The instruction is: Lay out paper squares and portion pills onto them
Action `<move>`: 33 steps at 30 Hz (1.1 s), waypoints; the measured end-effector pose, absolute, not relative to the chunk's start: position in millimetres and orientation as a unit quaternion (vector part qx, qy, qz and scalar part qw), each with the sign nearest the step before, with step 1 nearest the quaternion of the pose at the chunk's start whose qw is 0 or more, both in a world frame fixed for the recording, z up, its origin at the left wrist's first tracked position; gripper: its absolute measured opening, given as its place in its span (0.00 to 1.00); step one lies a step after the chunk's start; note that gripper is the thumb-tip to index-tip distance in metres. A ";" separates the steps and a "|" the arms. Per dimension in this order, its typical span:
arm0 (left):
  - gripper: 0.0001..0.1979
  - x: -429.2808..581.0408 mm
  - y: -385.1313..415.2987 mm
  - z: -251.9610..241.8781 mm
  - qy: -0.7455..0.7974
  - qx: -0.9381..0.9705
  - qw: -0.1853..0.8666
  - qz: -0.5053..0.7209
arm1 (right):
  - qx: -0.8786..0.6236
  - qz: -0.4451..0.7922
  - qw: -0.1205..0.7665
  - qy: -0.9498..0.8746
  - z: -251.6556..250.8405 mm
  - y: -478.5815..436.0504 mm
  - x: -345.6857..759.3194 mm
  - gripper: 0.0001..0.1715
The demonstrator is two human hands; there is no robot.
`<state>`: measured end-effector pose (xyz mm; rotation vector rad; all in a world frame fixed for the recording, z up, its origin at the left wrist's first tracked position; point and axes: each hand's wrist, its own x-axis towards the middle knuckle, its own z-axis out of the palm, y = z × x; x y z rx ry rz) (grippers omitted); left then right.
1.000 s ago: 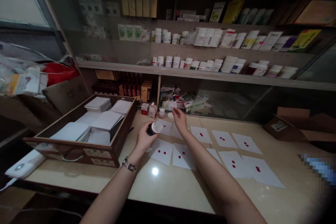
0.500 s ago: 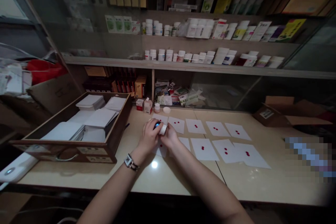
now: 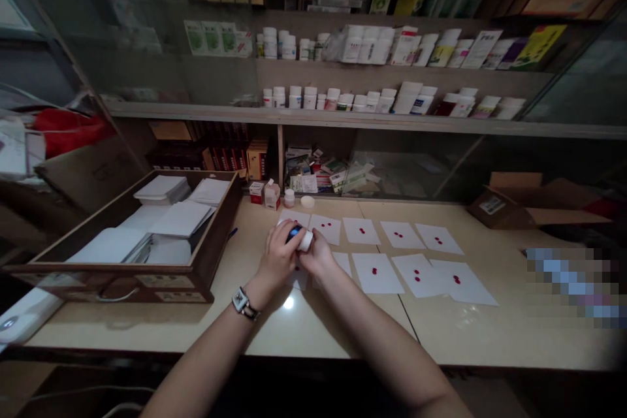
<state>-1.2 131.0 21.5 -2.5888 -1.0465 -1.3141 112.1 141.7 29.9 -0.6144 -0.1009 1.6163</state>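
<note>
Ten paper sheets (image 3: 386,284) lie on the counter (image 3: 147,333), most bearing red pills (image 3: 374,271); we find the left hand (image 3: 279,255) and right hand (image 3: 319,256) closed around a white-capped bottle (image 3: 296,233) over the sheets, toward the rear edge.

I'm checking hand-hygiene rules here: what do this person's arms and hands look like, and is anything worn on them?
Both forearms are bare, with no sleeves in view. The left hand and right hand wear no gloves. The left wrist carries a silver metal-link wristwatch with a squarish dark-faced case.
</note>
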 end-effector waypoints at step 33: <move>0.25 -10.1 143.7 26.6 -0.442 -0.698 -0.178 -0.535 | -0.338 0.673 0.655 -0.064 20.7 146.2 116.5 0.14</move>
